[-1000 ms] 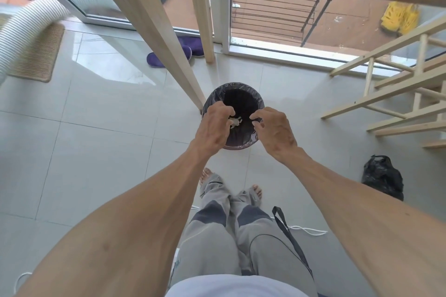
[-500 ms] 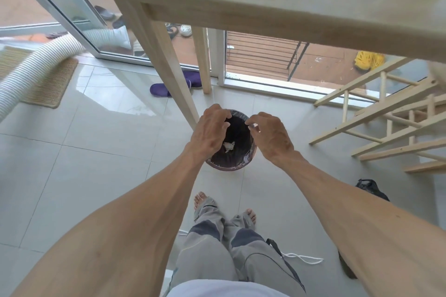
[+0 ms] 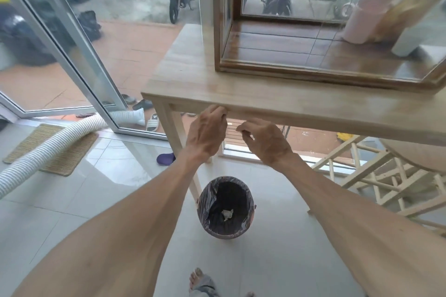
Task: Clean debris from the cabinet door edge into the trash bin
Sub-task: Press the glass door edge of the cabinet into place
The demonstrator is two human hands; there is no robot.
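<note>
The trash bin (image 3: 226, 207) stands on the tiled floor (image 3: 72, 200) below and just nearer than both hands, between the two forearms. It is round, lined with a dark bag, and a small pale crumpled scrap (image 3: 226, 214) lies at its bottom.

Above the bin, the left hand (image 3: 206, 134) is raised to the front edge of a pale wooden table (image 3: 193, 72); its fingers are curled loosely and their tips reach the underside of that edge, with nothing visible in its grasp. The right hand (image 3: 264, 138) hangs just beside it, a little lower and apart from the table edge, fingers bent inward with thumb and forefinger close together; whether anything small is pinched there cannot be told.

Beyond the hands, on the tabletop, sits a glass cabinet (image 3: 325, 72) with a dark wooden frame and a glass shelf inside.

To the left of the left hand, a table leg (image 3: 172, 132) runs down to the floor, and farther left a white ribbed hose (image 3: 48, 149) lies across a woven mat (image 3: 60, 159) by a glass door. To the right of the right hand stands a pale wooden rack (image 3: 376, 176).
</note>
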